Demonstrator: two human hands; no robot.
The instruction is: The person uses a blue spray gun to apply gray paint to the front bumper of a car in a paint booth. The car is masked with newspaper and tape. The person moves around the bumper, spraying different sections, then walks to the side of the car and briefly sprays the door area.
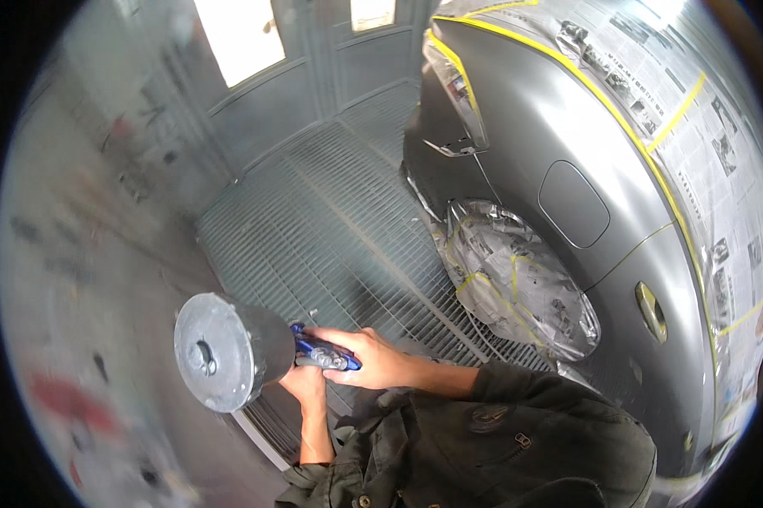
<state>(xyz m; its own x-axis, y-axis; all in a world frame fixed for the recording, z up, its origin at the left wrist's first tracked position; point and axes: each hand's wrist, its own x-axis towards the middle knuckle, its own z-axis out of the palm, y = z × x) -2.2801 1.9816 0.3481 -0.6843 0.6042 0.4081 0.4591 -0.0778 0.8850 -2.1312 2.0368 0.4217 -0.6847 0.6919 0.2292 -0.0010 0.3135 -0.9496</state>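
Note:
A blue spray gun [318,349] with a large grey paint cup [267,343] is held in front of my body, left of the car. The cup's round, paint-smeared lid [216,354] faces up and to the left. My right hand [371,359] is closed round the rear of the gun, near its silver knobs [331,359]. Below the gun, my left hand [304,383] grips it close to the cup; the cup and gun hide most of its fingers.
To the right stands a grey car body panel [517,93] with newspaper [678,118] and yellow tape masking its upper side. Crinkled film and paper cover the wheel [525,288]. A paint-stained wall [85,254] rises at left. The floor is metal grating [314,203].

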